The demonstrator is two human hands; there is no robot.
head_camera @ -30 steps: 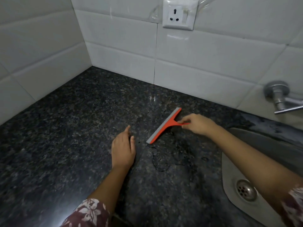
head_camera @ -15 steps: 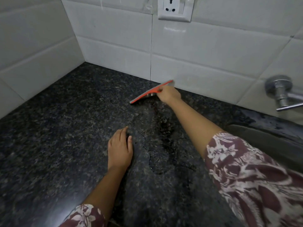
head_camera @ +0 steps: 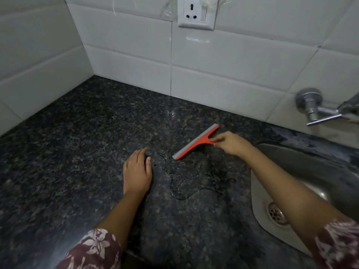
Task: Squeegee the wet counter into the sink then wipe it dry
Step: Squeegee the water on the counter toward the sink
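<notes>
My right hand (head_camera: pixel 231 143) grips the handle of an orange squeegee (head_camera: pixel 196 142) with a grey rubber blade, which lies slanted on the dark speckled granite counter (head_camera: pixel 68 152). A puddle of water (head_camera: pixel 186 177) spreads on the counter just in front of the blade, between my two hands. My left hand (head_camera: pixel 137 171) rests flat on the counter, fingers straight, left of the puddle. The steel sink (head_camera: pixel 291 171) is sunk into the counter at the right, its drain (head_camera: pixel 276 213) partly behind my right forearm.
White tiled walls meet in a corner at the back left. A wall socket (head_camera: pixel 197 12) sits above the counter. A metal tap (head_camera: pixel 314 109) sticks out of the wall over the sink's wet back rim.
My right hand has pulled the squeegee from near the back wall toward me and to the right, over the wet patch. My left hand has stayed flat in place.
</notes>
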